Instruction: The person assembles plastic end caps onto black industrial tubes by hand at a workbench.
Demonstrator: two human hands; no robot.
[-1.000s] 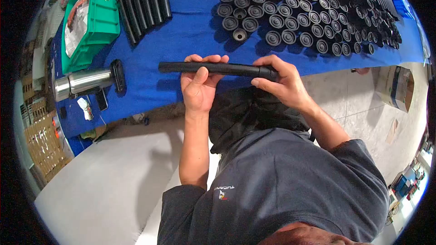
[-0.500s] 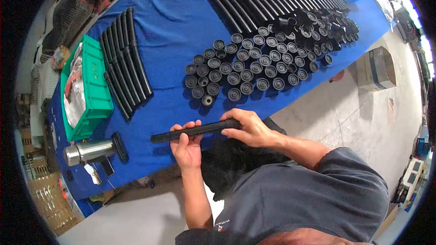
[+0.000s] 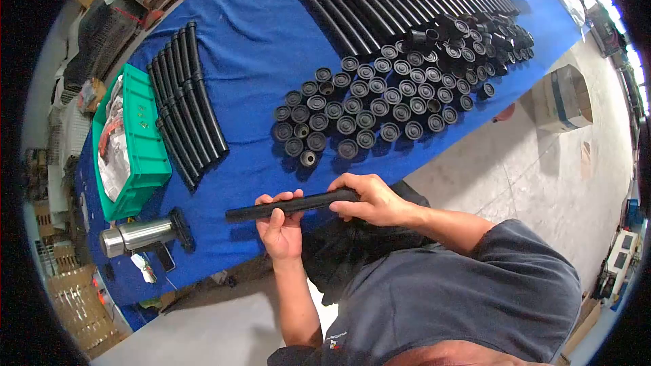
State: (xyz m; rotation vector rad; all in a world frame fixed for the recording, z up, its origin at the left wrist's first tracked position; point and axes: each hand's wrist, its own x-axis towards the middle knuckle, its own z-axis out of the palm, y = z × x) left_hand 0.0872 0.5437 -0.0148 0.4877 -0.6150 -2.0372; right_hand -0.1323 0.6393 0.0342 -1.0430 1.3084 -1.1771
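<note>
A black tube (image 3: 313, 202) lies across both hands above the near edge of the blue-covered table. My left hand (image 3: 279, 234) is closed round its middle from below, with the thumb on the near side and fingertips showing over the far side. At the tube's right end, my right hand (image 3: 376, 202) grips with thumb and fingers, hiding part of that end. Just beyond the hands stand many round black caps (image 3: 347, 124) with ringed tops. One nearby cap (image 3: 308, 158) shows a pale hole in its centre.
Black tubes (image 3: 332, 20) lie in rows at the back; a smaller tube group (image 3: 190, 108) lies left. A green crate (image 3: 146, 169) holds wrapped material. Near it are a steel flask (image 3: 139, 236) and a dark phone (image 3: 165, 257). A cardboard box (image 3: 566, 102) stands on the floor.
The view has shifted slightly, so the crate and flask appear lower. Both hands keep hold of the tube, which has barely moved; the right fingers have shifted a little at its end.
</note>
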